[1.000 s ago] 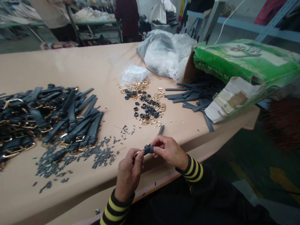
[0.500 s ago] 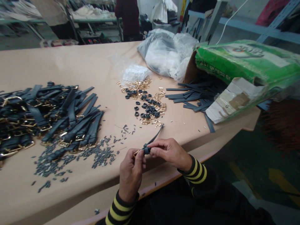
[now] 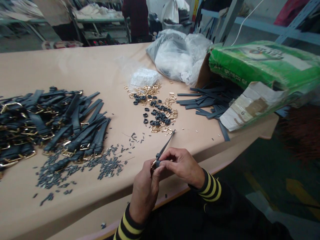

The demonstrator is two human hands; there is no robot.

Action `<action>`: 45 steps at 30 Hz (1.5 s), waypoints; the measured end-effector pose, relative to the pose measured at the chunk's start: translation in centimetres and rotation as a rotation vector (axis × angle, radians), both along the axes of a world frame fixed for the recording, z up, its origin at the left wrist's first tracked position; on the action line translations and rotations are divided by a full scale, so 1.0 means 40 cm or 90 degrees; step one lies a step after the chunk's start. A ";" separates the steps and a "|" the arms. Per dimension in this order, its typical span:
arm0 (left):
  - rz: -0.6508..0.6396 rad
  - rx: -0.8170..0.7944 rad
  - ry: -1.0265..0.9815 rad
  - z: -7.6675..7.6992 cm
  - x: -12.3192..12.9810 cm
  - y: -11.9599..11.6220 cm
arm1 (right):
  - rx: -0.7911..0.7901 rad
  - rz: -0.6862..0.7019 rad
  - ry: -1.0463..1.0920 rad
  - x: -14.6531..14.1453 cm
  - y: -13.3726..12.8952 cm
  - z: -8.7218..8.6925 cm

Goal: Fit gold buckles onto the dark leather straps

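Between my two hands, just above the table's front edge, is a dark strap with a gold buckle at its near end. My left hand is closed around the buckle end, thumb on top. The thumb and fingertips of my right hand pinch the strap close to the buckle. A small dark loop sits around the strap there, and its far end points up and away. Fingers partly hide the buckle.
Finished-looking buckled straps are heaped at left, with small dark offcuts before them. Gold buckles and dark loops lie mid-table. Loose strips spill from a green box at right. Plastic bags stand behind; people are beyond.
My left hand has moved right and slightly down, and turned the buckle end nearer to my right hand. The strap now stands more steeply. My right hand has barely moved.
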State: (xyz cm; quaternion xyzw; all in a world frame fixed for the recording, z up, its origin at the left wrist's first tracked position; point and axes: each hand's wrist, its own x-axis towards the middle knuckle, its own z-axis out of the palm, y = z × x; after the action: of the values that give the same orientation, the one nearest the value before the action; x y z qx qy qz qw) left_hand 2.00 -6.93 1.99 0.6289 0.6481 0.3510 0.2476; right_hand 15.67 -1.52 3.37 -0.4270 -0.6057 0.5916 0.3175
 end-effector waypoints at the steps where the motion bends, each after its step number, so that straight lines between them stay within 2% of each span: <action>1: -0.010 -0.011 -0.009 -0.002 -0.003 0.001 | 0.015 0.024 -0.009 0.005 0.003 0.004; 4: -0.016 -0.048 -0.035 -0.006 -0.011 0.000 | 0.097 0.110 -0.032 0.019 0.018 0.015; 9: 0.022 -0.069 -0.078 0.000 -0.024 -0.007 | 0.258 0.303 -0.094 0.042 0.041 0.034; 11: 0.037 -0.077 -0.112 0.007 -0.029 -0.007 | 0.310 0.278 -0.115 0.046 0.044 0.043; 14: 0.027 -0.109 -0.172 0.018 -0.031 -0.004 | 0.415 0.171 -0.162 0.045 0.048 0.054; 16: 0.005 -0.132 -0.208 0.025 -0.030 -0.005 | 0.460 0.226 -0.195 0.042 0.052 0.057; 19: -0.011 -0.172 -0.272 0.034 -0.029 -0.010 | 0.428 0.361 -0.207 0.041 0.056 0.053; 21: -0.021 -0.209 -0.346 0.037 -0.033 -0.014 | 0.390 0.393 -0.198 0.040 0.052 0.045; 23: -0.042 -0.245 -0.432 0.035 -0.040 -0.014 | 0.375 0.375 -0.202 0.037 0.042 0.034; 25: -0.056 -0.270 -0.491 0.031 -0.049 -0.011 | 0.386 0.320 -0.216 0.031 0.030 0.022; 27: -0.060 -0.281 -0.517 0.028 -0.057 -0.006 | 0.416 0.267 -0.215 0.026 0.021 0.014; 29: -0.064 -0.287 -0.531 0.027 -0.061 -0.001 | 0.438 0.250 -0.206 0.028 0.019 0.012; 32: -0.065 -0.293 -0.541 0.028 -0.061 0.002 | 0.426 0.248 -0.196 0.041 0.027 0.017; 35: -0.015 -0.284 -0.529 0.029 -0.055 0.004 | 0.377 0.249 -0.192 0.055 0.035 0.022; 39: 0.008 -0.274 -0.440 0.029 -0.046 0.007 | 0.330 0.253 -0.217 0.050 0.031 0.017; 45: 0.005 -0.278 -0.352 0.022 -0.045 0.007 | 0.332 0.267 -0.262 0.042 0.024 0.016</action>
State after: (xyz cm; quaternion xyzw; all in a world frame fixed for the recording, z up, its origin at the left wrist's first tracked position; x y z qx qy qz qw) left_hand 0.21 -6.64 2.86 0.4396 0.6189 0.3621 0.5409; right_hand 17.34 -0.57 4.02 -0.3087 -0.8608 0.3718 0.1594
